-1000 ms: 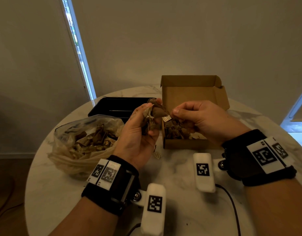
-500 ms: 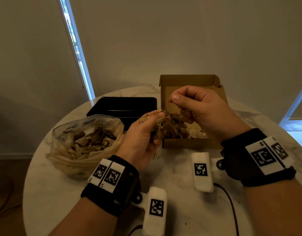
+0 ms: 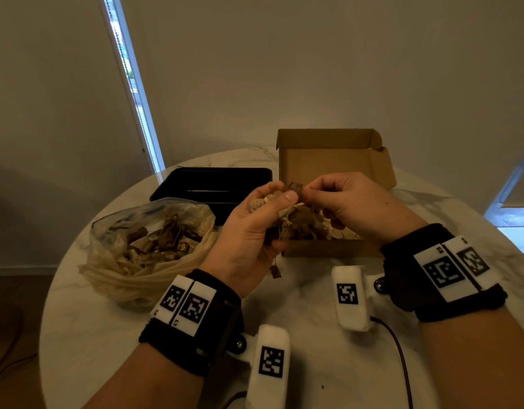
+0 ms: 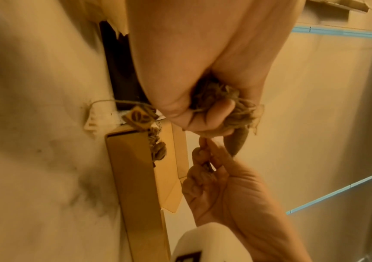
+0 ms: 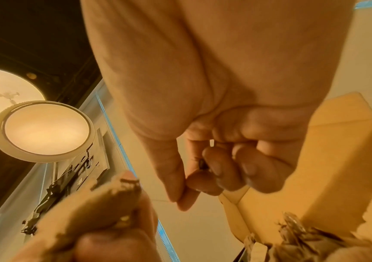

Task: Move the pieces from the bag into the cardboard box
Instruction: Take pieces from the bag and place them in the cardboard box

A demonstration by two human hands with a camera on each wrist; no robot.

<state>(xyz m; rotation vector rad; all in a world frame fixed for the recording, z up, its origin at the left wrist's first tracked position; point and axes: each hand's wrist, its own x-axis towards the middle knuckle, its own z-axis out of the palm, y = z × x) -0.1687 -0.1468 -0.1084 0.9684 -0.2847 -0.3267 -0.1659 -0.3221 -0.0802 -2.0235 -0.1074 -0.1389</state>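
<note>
Where daylight slits — marble table (image 3: 314,376).

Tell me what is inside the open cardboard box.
The open brown cardboard box holds a pile of brown and pale pieces. Both hands cover the pile's left part, and the box's floor is hidden.

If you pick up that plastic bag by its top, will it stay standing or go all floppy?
Probably floppy: the plastic bag already slumps on the table with wrinkled, sagging sides. It is likely light too, since the pieces inside look thin and papery. Its mouth lies open, so some could spill if it tips.
</note>
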